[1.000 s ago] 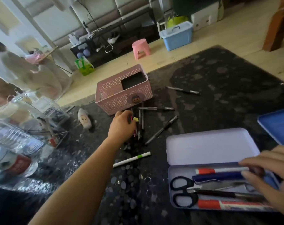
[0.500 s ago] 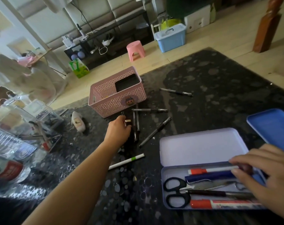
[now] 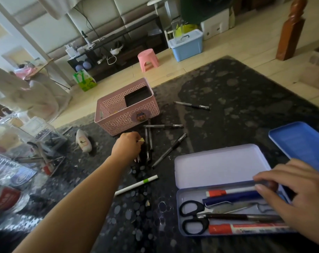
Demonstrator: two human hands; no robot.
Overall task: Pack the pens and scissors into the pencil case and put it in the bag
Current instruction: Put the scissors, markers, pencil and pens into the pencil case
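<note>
A: Item one, the pencil case (image 3: 218, 167)?

B: One, pale lilac tin, lower right of the frame, lid laid back flat. Contents: one pair of black-handled scissors (image 3: 197, 217); two red-capped markers, one at the far edge (image 3: 228, 192), one at the near edge (image 3: 246, 228); one dark blue pen (image 3: 229, 198); one dark slim pen (image 3: 237, 216) lying across the scissors. Five pieces in all.

A: Hands?

B: Right hand (image 3: 297, 201) over the case's right end, fingers curved and a little apart, tips resting on the pens there; whether it grips one I cannot tell. Left hand (image 3: 127, 147) at centre frame, fingers curled down onto a small cluster of dark pens (image 3: 148, 143) just below the basket.

A: Loose pens on the surface?

B: Counted: one white pen with green band (image 3: 136, 185) below the left hand; one dark pen lying diagonally (image 3: 169, 150); one horizontal (image 3: 164, 126) beside the basket; one further up, right of it (image 3: 191, 106). The cluster under the hand is at least two; exact number unclear.

A: Other items?

B: One pink perforated basket (image 3: 118, 114), centre; one blue tray (image 3: 301, 145) at the right edge; clear plastic containers (image 3: 18, 143) at left.

A: Surface and room?

B: Dark speckled tabletop (image 3: 246, 99). Beyond it, pale floor, one pink stool (image 3: 148, 59), one blue lidded bin (image 3: 187, 44) in the upper half.
</note>
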